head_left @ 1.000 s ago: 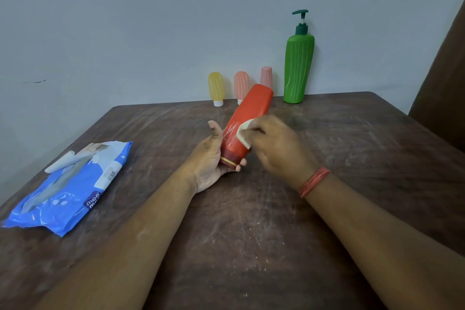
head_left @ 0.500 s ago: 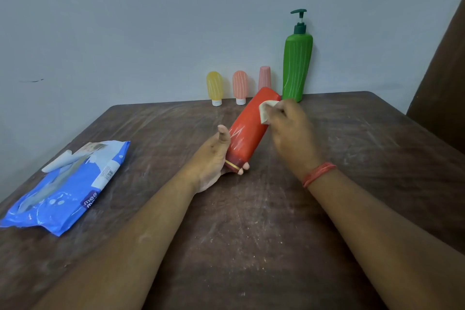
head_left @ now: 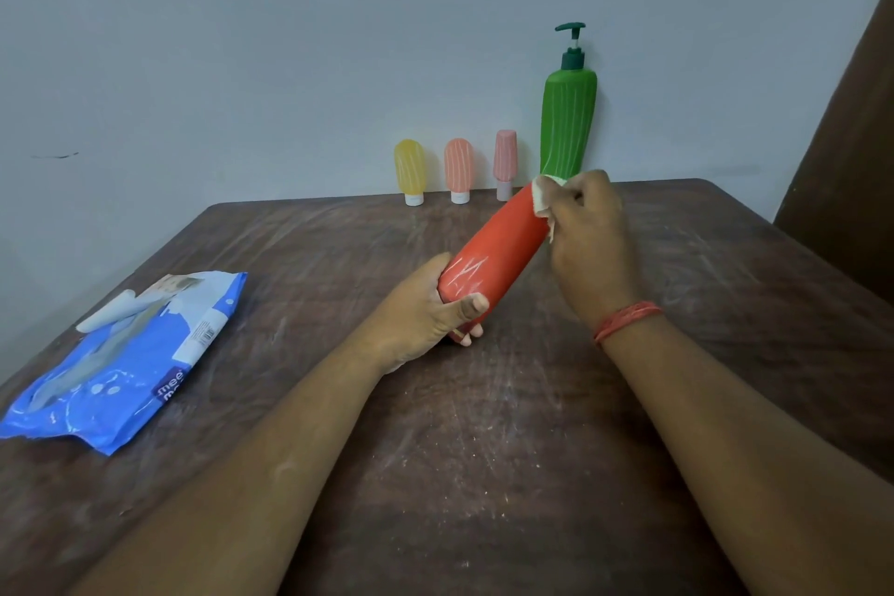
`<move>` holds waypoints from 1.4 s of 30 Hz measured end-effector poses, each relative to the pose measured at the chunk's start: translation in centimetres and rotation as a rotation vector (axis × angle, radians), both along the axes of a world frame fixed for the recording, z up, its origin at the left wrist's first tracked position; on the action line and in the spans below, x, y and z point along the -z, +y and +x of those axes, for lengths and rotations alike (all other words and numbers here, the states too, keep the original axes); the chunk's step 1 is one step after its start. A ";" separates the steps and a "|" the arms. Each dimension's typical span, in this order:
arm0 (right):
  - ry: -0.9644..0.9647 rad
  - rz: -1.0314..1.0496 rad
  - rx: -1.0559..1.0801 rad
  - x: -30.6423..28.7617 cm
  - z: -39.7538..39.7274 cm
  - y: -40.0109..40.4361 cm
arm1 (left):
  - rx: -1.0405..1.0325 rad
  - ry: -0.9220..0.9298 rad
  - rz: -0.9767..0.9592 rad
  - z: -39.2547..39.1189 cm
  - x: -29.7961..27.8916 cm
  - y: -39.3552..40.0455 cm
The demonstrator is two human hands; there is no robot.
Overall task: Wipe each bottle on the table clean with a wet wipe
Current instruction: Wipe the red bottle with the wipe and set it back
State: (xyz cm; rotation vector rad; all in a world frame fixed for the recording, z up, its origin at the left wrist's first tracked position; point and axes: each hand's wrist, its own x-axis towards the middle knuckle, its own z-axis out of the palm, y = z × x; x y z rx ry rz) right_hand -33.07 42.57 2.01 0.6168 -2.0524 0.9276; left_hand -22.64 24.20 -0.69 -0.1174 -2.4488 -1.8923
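My left hand point(head_left: 425, 310) grips the lower end of a red bottle point(head_left: 498, 257), which is tilted with its far end up and to the right above the table. White scribble marks show on the bottle near my thumb. My right hand point(head_left: 588, 232) pinches a white wet wipe point(head_left: 544, 198) against the bottle's far end. Against the wall stand a tall green pump bottle point(head_left: 567, 126), a yellow small bottle point(head_left: 409, 172), an orange small bottle point(head_left: 458, 169) and a pink small bottle point(head_left: 504, 162), all with white streaks.
A blue wet-wipe pack point(head_left: 121, 363) lies on the left of the dark wooden table point(head_left: 484, 450), its flap open. The grey wall runs along the table's far edge. A dark brown panel point(head_left: 851, 160) rises at the right.
My right hand has slid the wipe up the red bottle from near its lower end to its far end. My left thumb has closed round the bottle, which has tilted a little more to the right.
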 end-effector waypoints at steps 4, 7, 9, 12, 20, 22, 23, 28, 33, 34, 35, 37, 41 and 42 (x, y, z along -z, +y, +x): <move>0.144 0.369 -0.156 1.6 1.5 -0.6 | -0.012 -0.035 0.062 0.1 -0.1 0.0; 0.183 0.228 -0.031 0.9 1.0 -0.2 | 0.004 -0.056 0.084 0.1 -0.2 0.0; 0.193 0.272 -0.029 1.3 1.2 -0.6 | 0.024 -0.099 0.125 0.0 -0.3 -0.3; 0.180 0.359 -0.175 1.7 1.6 -1.0 | 0.067 -0.125 0.239 0.1 -0.4 -1.1; 0.103 0.420 -0.216 1.5 3.0 -1.8 | 0.056 -0.094 0.324 -0.2 -0.1 -1.1; 0.102 0.312 -0.116 0.8 2.6 -1.4 | 0.024 -0.088 0.321 -0.3 0.0 -0.9; 0.068 0.289 -0.065 0.5 2.6 -1.3 | 0.012 -0.087 0.304 -0.3 0.0 -0.8; 0.148 0.521 -0.228 0.8 4.1 -2.0 | -0.045 -0.014 0.209 -0.5 0.0 -0.4; 0.057 0.477 -0.171 0.4 4.1 -2.0 | -0.108 0.000 0.096 -0.5 0.0 -0.2; 0.101 0.548 -0.240 0.8 4.8 -2.5 | -0.087 0.018 0.105 -0.6 0.1 -0.2; 0.156 0.612 -0.278 1.0 5.1 -2.8 | -0.068 0.032 0.112 -0.6 0.1 -0.2; 0.145 0.609 -0.248 0.4 4.6 -2.5 | -0.074 0.026 0.094 -0.6 0.2 -0.3; 0.091 0.508 -0.192 0.0 4.6 -2.1 | -0.113 -0.003 0.057 -0.8 0.2 -0.4; 0.145 0.573 -0.238 0.3 5.1 -2.4 | -0.091 0.011 0.082 -0.8 0.2 -0.4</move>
